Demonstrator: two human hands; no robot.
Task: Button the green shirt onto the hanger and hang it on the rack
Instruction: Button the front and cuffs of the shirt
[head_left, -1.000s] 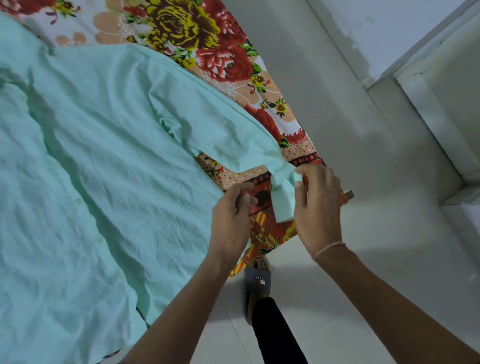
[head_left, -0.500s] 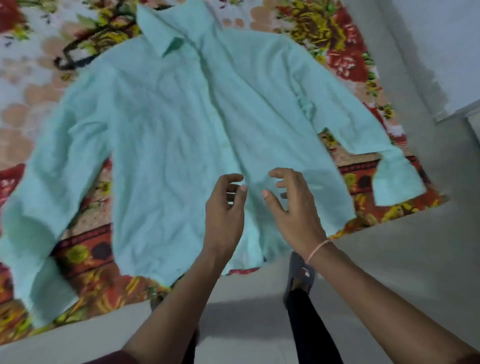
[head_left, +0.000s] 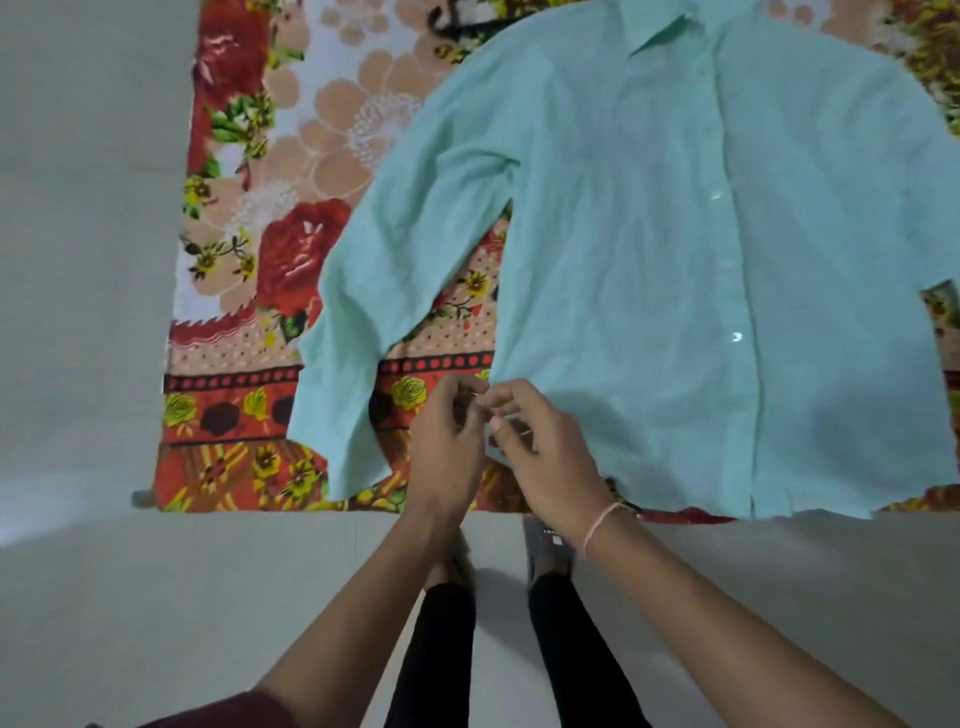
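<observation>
Grip: left hand (head_left: 447, 447) and right hand (head_left: 545, 462) are fingertip to fingertip, all fingers curled, right at the near-left hem corner of the green shirt (head_left: 675, 286). Can't tell whether either one is pinching cloth or just closed on nothing; the contact spot is blurred and mostly hidden by the knuckles. Shirt lies flat, front up, on the floral blanket (head_left: 322, 156), hem toward the person, collar (head_left: 660, 26) at the far end. One sleeve (head_left: 374, 312) runs down just left of the hands. The key relation is the placket (head_left: 740, 291), which sits well off to the right of the grip, with its long axis running near-to-far from hem to collar and only slightly tilted. Two buttons (head_left: 736, 336) glint on it. The right hand is the nearer one, so my read is that both hands need to shift right and start at the hem end or the collar end of that line. A dark curved shape (head_left: 447, 23) on the blanket by the shoulder could be the hanger, but it is too cropped to confirm. If so, the shirt isn't on it yet. No rack in view. Hanging looks well off.
</observation>
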